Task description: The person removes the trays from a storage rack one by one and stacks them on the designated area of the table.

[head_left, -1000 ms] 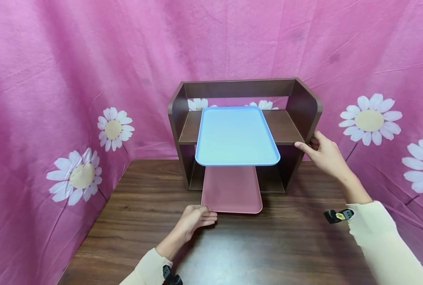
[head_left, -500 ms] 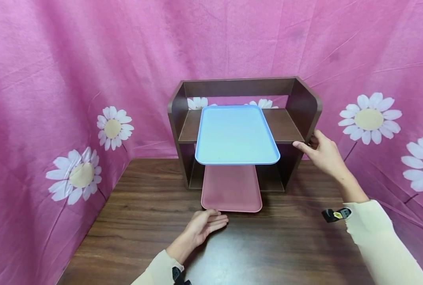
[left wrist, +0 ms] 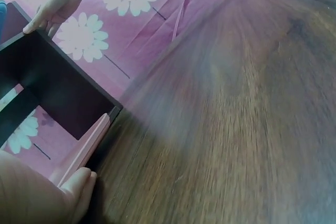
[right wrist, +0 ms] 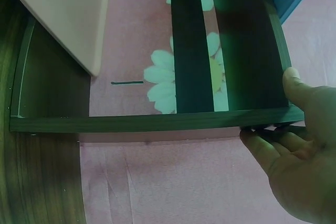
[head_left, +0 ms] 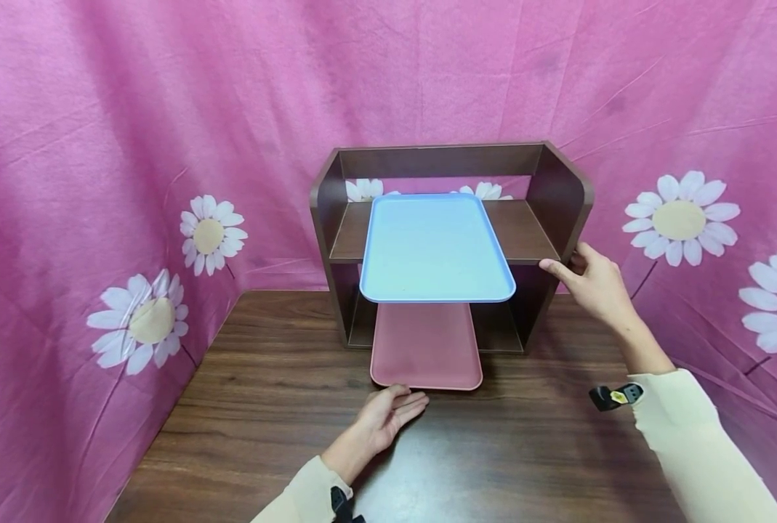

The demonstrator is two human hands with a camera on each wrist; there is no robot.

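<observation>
My left hand, fingers nearly straight and close together, touches the seven o'clock rim of the pink, rounded rectangular tray jutting from the lower compartment of the dark brown wood-look shelf unit. Past three o'clock, my right hand pinches the unit's side (only the right wrist view shows my fingertips outside). Above, the pale-blue rectangular tray overhangs the upper level.

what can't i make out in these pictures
Pink tray: back end, head view, hidden by the blue tray.
Right grip: head view, partly hidden behind the shelf unit.
Left sleeve: head view, cut off by the bottom edge.
Blue tray: right wrist view, cut off by the top edge.
</observation>
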